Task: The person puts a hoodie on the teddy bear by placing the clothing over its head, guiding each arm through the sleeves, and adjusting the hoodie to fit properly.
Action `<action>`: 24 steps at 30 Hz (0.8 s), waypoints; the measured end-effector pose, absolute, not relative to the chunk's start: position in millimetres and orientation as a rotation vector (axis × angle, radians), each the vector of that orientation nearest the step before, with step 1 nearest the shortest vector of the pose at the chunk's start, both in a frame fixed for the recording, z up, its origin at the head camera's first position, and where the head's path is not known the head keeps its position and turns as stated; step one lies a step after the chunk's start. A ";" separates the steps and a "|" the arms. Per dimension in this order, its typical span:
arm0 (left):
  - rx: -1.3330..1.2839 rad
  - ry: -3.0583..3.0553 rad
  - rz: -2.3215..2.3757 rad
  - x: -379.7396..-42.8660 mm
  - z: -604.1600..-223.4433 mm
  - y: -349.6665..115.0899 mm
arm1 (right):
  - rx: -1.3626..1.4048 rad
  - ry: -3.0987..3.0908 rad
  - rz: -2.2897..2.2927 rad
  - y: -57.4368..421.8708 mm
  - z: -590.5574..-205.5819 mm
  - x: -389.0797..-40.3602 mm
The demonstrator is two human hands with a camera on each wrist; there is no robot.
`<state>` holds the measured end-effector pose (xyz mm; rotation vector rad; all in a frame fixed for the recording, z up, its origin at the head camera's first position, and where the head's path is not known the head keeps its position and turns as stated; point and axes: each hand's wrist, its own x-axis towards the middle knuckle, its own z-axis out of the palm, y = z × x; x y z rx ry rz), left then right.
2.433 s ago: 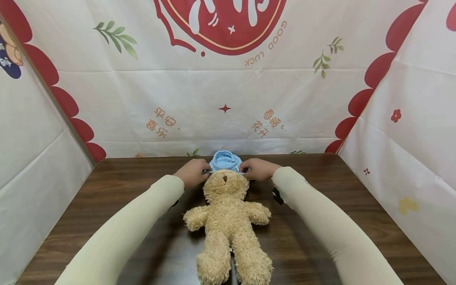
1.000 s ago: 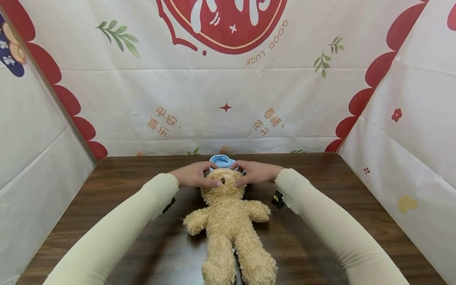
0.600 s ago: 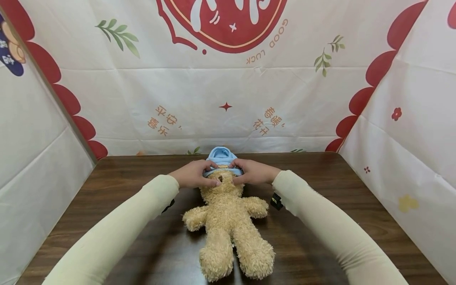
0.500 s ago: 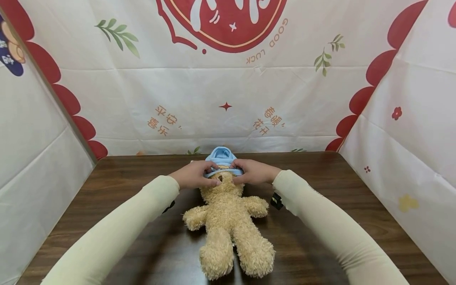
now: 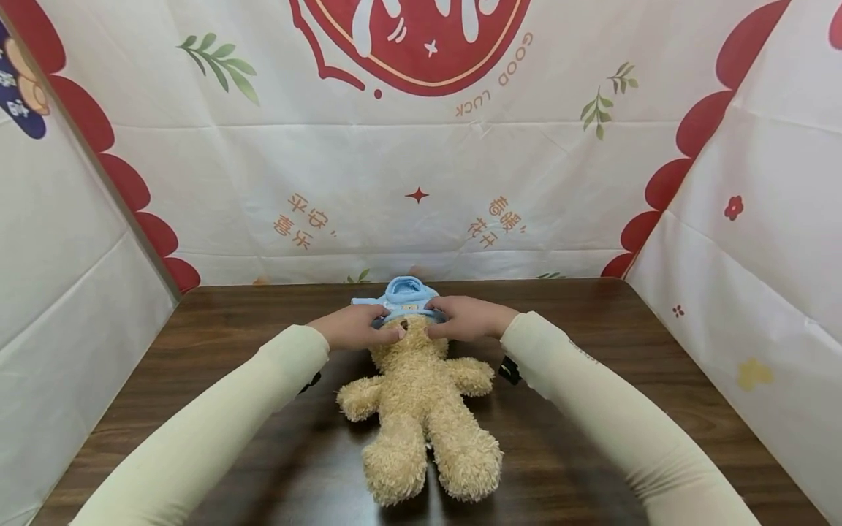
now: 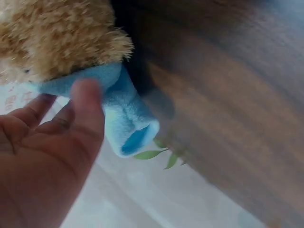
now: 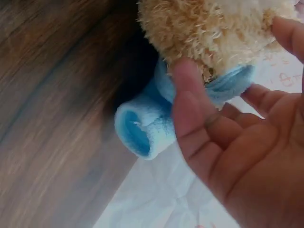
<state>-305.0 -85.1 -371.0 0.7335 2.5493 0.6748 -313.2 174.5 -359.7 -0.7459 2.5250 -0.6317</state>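
A tan plush teddy bear (image 5: 416, 387) lies on its back, head towards the far edge. Around the top of its head is the hem of a small light-blue sweater (image 5: 409, 295), whose neck opening faces away from the bear. On the left side of the hem my left hand (image 5: 351, 326) grips the fabric, its thumb on the bear's face. Opposite it, my right hand (image 5: 470, 318) holds the right side of the hem with curled fingers. Each wrist view shows one short sleeve, the left sleeve (image 6: 128, 123) and the right sleeve (image 7: 142, 126), sticking out beside the fingers.
The dark wooden table (image 5: 250, 409) ends just beyond the sweater. A white printed cloth (image 5: 421, 161) hangs upright behind it, and similar cloth walls (image 5: 756, 292) stand at both sides.
The sweater's hem has come down over the top of the bear's head. My thumbs have moved onto the bear's face. Most recently, the left sleeve has come into view and the bear has shifted slightly away.
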 end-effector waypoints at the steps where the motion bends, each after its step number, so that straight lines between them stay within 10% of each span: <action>1: 0.717 2.544 0.682 -305.1 -372.6 -85.8 | -0.715 2.524 -0.610 175.5 -360.0 -313.1; 24: 0.867 2.635 0.641 -292.2 -386.9 -87.9 | -0.819 2.640 -0.581 174.3 -368.0 -303.2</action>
